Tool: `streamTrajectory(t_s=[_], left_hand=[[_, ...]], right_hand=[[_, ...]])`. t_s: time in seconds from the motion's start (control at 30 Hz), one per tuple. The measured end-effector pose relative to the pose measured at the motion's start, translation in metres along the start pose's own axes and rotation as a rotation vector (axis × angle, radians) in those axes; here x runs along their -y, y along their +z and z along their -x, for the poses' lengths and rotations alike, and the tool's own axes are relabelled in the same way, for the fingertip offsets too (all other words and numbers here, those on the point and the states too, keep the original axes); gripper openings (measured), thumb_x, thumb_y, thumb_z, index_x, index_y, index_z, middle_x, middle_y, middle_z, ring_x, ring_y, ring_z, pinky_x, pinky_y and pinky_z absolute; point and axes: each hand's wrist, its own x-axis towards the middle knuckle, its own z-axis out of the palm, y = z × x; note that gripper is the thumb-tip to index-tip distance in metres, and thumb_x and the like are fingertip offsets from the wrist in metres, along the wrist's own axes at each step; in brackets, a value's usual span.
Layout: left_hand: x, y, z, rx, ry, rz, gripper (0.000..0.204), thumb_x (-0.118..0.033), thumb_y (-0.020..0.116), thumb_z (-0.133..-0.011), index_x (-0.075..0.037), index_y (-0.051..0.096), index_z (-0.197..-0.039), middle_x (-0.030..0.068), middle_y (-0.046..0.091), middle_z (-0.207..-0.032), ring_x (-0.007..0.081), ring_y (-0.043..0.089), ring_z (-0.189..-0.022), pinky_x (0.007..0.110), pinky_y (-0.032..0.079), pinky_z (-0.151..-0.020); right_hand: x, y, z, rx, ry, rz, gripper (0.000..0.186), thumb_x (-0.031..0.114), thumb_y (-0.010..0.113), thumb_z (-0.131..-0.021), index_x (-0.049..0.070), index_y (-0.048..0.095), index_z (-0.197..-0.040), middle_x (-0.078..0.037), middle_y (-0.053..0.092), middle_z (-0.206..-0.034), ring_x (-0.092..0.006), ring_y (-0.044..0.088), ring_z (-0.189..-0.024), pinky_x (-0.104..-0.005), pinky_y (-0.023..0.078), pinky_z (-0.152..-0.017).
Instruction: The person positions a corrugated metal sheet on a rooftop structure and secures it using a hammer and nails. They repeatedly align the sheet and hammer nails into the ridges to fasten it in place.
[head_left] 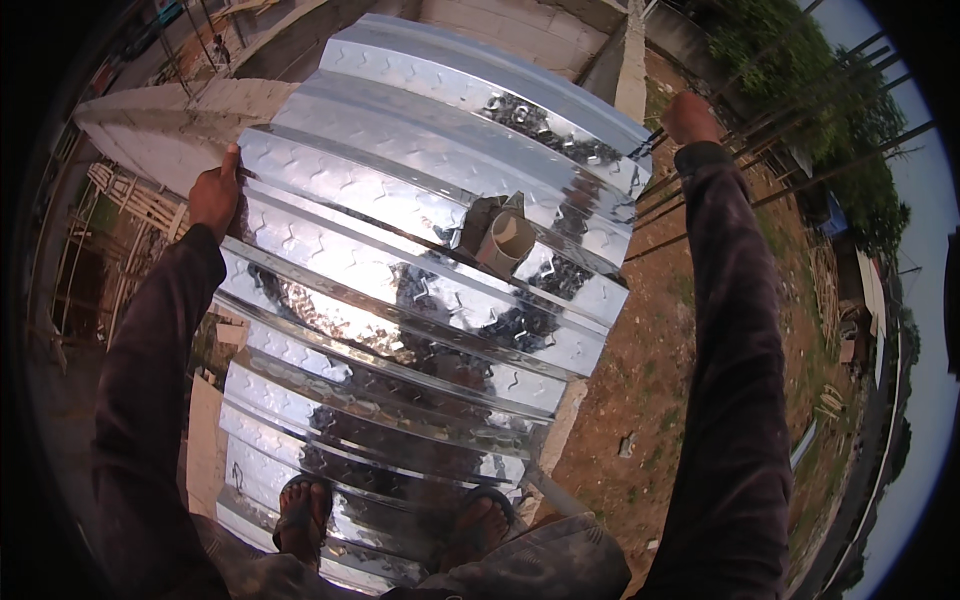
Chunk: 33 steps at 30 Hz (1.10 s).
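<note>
Shiny corrugated metal sheets [370, 215] spread across the middle, bright in sun and mirroring dark shapes. My left hand [213, 197] grips the left edge of the upper sheet, fingers partly hidden by its rim. Beyond the sheet's right edge, my right hand [692, 118] is closed in a fist beside several thin dark rods; whatever it may hold is hidden. On the sheet lies a short brown cardboard-like tube [507, 244], open end toward me, with a crumpled grey-brown piece [480, 222] against it.
My sandalled feet [303, 505] stand on the lower sheets. Concrete block walls [510, 30] rise behind and at the left. Long rods [800, 165] project at the right, above brown earth [640, 370] well below. Wooden pieces [135, 205] lie at the far left.
</note>
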Motion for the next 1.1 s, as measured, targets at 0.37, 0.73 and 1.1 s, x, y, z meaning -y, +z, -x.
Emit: streamTrajectory(t_s=[0.37, 0.73, 1.1], left_hand=[[0.011, 0.01, -0.005, -0.09, 0.15, -0.124, 0.081, -0.064, 0.031, -0.098, 0.006, 0.071, -0.095, 0.0315, 0.066, -0.098, 0.0484, 0.061, -0.1, 0.05, 0.044, -0.09], [0.007, 0.001, -0.004, -0.041, 0.088, -0.084, 0.081, -0.066, 0.031, -0.097, 0.004, 0.071, -0.096, 0.0316, 0.066, -0.1, 0.0489, 0.06, -0.102, 0.05, 0.044, -0.091], [0.001, 0.0, 0.003, -0.039, 0.072, -0.059, 0.077, -0.064, 0.031, -0.098, 0.002, 0.072, -0.094, 0.0291, 0.067, -0.097, 0.0479, 0.061, -0.099, 0.05, 0.045, -0.089]], right_hand=[[0.002, -0.003, 0.005, -0.082, 0.077, -0.051, 0.029, 0.014, 0.062, -0.082, 0.0, 0.069, -0.107, -0.026, 0.067, -0.112, -0.0418, 0.063, -0.109, -0.0482, 0.052, -0.092], [0.0, 0.005, 0.003, -0.039, 0.02, 0.004, 0.029, 0.012, 0.06, -0.083, 0.0, 0.069, -0.107, -0.027, 0.066, -0.112, -0.0412, 0.063, -0.109, -0.0484, 0.052, -0.091], [0.003, 0.006, 0.008, -0.167, 0.054, -0.058, 0.024, 0.013, 0.062, -0.081, 0.0, 0.072, -0.099, -0.025, 0.069, -0.106, -0.0419, 0.066, -0.103, -0.0488, 0.053, -0.088]])
